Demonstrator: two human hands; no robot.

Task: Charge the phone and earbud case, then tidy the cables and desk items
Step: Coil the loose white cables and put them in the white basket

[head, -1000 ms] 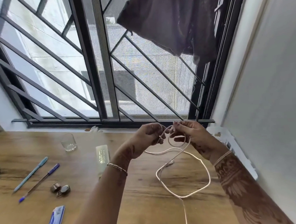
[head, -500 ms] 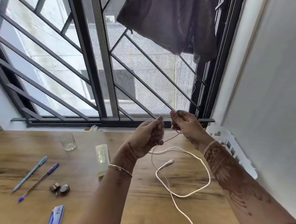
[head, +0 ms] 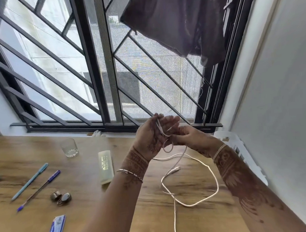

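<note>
Two hands up over the far side of the table [head: 93, 205], right in front of the window sill. The left hand [head: 150, 137] is held palm-up-ish with its fingers [head: 172, 121] loosely spread and pointing at the window, and a strand of the white cable [head: 204, 201] runs across the palm up toward the fingertips. The right hand [head: 191, 137] is tucked in against it, fingers pressed together and pinching the cable just where a small loop hangs below both hands. The rest of the cable drops to the table and sprawls in one big open loop, with the connector end [head: 173, 171] lying inside that loop and a tail running off the near edge of the frame. There's plenty of bare wood around that loop toward the near edge. Over on the right, a white plastic tray thing [head: 240, 146] sits hard against the wall, so not much room there. To the left, a pale flat case [head: 106, 166] lies near the left wrist, with a small glass [head: 69, 148] further back by the sill. Well apart on the left: two pens [head: 30, 181] lying side by side at an angle, some small metal bits [head: 61, 197], and a blue-and-white packet [head: 57, 227] near the front edge. A dark cloth [head: 175, 23] hangs on the window grille above.
</note>
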